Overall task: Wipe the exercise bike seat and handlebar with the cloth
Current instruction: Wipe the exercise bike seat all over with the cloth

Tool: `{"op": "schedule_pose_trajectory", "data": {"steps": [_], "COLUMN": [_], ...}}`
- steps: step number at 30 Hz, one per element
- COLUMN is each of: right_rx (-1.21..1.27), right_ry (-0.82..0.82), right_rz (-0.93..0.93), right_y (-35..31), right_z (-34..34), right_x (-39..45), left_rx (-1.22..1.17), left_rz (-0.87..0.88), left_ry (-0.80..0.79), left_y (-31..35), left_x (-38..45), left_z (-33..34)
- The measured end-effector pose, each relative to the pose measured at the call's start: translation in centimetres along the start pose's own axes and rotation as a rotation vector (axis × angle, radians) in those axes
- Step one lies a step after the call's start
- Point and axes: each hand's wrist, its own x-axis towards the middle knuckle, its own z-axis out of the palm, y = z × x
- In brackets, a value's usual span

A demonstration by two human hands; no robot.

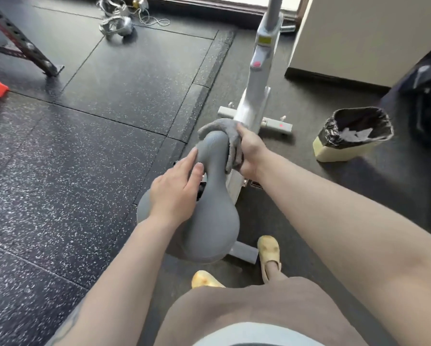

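Right hand (250, 152) grips the cloth (231, 143) over the seat (209, 196) nose at twelve o'clock, left hand (177, 188) resting flat; handlebar likely next.

speckled rubber floor (109, 101) bears the exercise bike (255, 78), lined bin (354, 134), shoes (114, 23).

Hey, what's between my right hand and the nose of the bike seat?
In the head view, the grey cloth lies between your right hand and the seat nose, draped over its tip.
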Motion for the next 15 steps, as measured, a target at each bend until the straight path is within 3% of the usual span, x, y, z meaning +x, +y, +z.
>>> {"op": "schedule_pose_trajectory", "data": {"steps": [4,6,10,15], "right_rx": [0.202,0.281,0.269,0.073], "right_ry": [-0.105,-0.187,-0.161,-0.083], "right_rz": [0.173,0.216,0.262,0.186], "right_y": [5.0,4.3,0.4,2.8], "right_z": [-2.3,-3.5,-1.1,-1.8], "right_x": [-3.7,-2.7,0.3,-1.6], "left_rx": [0.100,0.114,0.120,0.111], "left_rz": [-0.084,-0.107,-0.110,-0.115], "left_ry": [0.073,0.106,0.120,0.126], "left_y": [1.0,1.0,0.9,0.9], "left_x": [0.7,0.8,0.7,0.5], "left_z": [0.9,1.2,1.3,1.2]}}
